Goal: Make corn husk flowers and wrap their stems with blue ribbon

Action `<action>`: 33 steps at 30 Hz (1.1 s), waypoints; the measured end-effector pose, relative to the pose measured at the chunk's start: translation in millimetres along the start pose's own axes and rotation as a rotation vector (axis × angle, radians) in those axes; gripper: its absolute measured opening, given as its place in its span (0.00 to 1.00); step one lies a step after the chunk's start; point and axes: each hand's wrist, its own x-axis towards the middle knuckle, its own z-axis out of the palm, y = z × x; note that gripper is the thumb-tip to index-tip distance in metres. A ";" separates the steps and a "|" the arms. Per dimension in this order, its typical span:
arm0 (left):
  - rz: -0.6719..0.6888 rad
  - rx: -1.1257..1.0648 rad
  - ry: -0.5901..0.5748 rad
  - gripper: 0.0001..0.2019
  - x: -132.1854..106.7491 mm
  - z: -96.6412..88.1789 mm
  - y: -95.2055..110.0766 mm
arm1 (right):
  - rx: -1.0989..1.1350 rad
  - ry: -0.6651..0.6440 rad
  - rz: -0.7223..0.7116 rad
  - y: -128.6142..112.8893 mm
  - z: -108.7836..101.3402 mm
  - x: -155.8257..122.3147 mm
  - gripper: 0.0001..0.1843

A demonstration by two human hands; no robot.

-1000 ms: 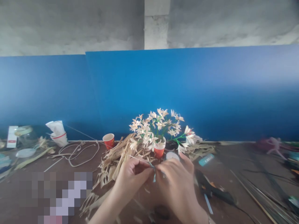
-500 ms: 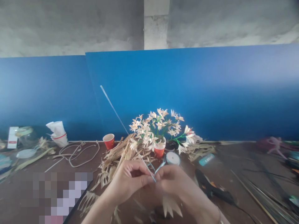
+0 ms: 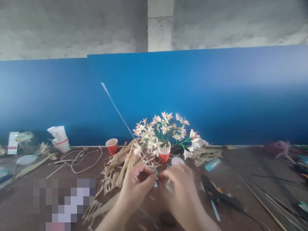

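Note:
My left hand is pinching a long thin wire, which slants up and left with a flat whitish far end. My right hand has its fingers bent in close to the left fingertips, somewhat blurred. Between the fingertips, light blue tape shows at the wire's lower end. Part of a pale tape roll is visible just behind the right knuckles. Beyond both hands, cream flowers on green stems stand in a red and white paper cup.
Dry husks lie left of the flowers, near another red cup. A black glue gun lies right of my hands. Farther right are thin rods; to the left, a white cord and white cups. A blue panel stands behind.
The wire's far end has risen slightly up and left. My right hand has shifted and now covers part of the tape roll. The cream petals below my hands no longer show.

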 end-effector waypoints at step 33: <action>-0.018 -0.087 -0.241 0.10 9.5 -9.4 -8.7 | 0.928 -0.599 0.709 32.3 3.5 8.9 0.06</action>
